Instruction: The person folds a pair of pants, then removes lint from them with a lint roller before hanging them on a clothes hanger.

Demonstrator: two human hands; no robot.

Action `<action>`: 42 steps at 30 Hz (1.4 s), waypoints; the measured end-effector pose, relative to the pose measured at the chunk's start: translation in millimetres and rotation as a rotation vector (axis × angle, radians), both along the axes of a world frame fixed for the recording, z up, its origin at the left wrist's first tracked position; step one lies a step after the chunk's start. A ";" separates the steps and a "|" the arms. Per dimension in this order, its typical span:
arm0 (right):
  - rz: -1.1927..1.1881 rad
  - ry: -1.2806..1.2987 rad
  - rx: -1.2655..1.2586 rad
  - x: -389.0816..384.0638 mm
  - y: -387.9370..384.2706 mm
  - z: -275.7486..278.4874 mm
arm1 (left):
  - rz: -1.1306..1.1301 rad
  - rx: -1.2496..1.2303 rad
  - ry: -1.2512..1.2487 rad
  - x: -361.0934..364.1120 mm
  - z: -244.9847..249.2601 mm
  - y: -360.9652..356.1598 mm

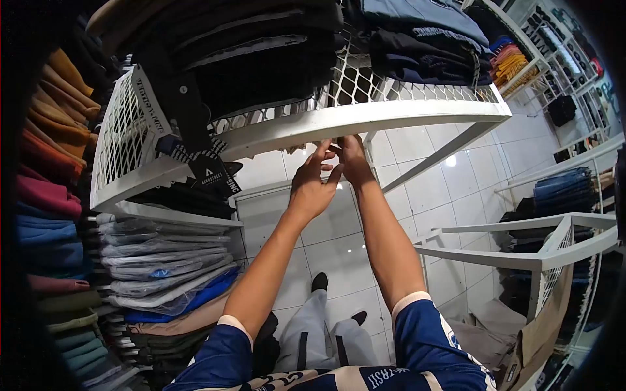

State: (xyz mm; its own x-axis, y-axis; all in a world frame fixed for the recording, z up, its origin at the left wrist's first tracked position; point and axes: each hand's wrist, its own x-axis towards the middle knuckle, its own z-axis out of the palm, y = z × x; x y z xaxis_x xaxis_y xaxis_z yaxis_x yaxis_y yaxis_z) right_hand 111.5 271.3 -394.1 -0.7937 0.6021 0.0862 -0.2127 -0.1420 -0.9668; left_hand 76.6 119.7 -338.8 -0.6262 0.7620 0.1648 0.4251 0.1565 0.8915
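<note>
My left hand (315,186) is raised just below the front rail of a white metal shelf (391,112). Its fingers are apart, with the thumb toward my other hand, and I see nothing held in it. Close beside it, my right hand (354,159) reaches up to the rail's underside. The right fingertips are hidden there, so their grip does not show. Above both hands, a stack of dark folded clothes (261,68) and a second stack of navy and blue clothes (427,55) lie on the wire mesh shelf.
Black hang tags (210,173) dangle at the shelf's left corner. Plastic-wrapped folded garments (166,254) are piled at lower left, beside colourful folded clothes (52,228). Another white rack (482,257) stands right, near a brown bag (538,332). White floor tiles (339,260) lie below.
</note>
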 end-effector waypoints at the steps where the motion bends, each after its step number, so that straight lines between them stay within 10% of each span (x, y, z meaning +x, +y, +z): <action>1: 0.022 0.035 -0.063 -1.0 3.0 0.2 | 0.013 0.016 0.013 -1.4 -1.6 -0.2; 3: 0.041 0.071 -0.125 -3.6 10.9 -7.7 | 0.032 0.019 -0.009 -2.8 0.1 -1.0; 5: -0.122 -0.049 0.412 -7.4 21.2 -33.3 | 0.035 -0.005 -0.041 -2.1 6.5 -1.9; 9: -0.202 0.034 0.536 -2.7 24.9 -22.7 | 0.017 -0.027 -0.076 3.8 13.1 -5.0; 12: -0.438 -0.358 1.148 19.4 14.3 11.9 | -0.028 -0.016 -0.118 11.8 15.6 -7.8; 14: -0.381 -0.247 0.490 19.9 17.3 13.0 | -0.048 -0.015 -0.143 19.9 18.9 -12.5; 18: -0.490 -0.316 0.906 27.2 30.4 29.7 | -0.077 -0.043 -0.163 34.4 24.6 -20.6; 20: -0.212 0.205 -0.625 27.8 30.3 51.4 | -0.096 -0.033 -0.174 36.4 13.2 -23.1; 42: -0.217 -0.313 -0.307 216.2 -159.5 -0.6 | -0.131 -0.068 -0.525 100.7 -39.1 -61.2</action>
State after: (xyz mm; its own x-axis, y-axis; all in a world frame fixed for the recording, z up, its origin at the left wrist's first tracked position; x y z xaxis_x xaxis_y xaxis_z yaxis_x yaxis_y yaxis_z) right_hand 327.7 111.9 -394.7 -0.6070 0.7166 -0.3435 0.0250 -0.4148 -0.9096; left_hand 177.3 58.4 -377.9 -0.5103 0.8372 -0.1970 -0.0550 0.1969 0.9789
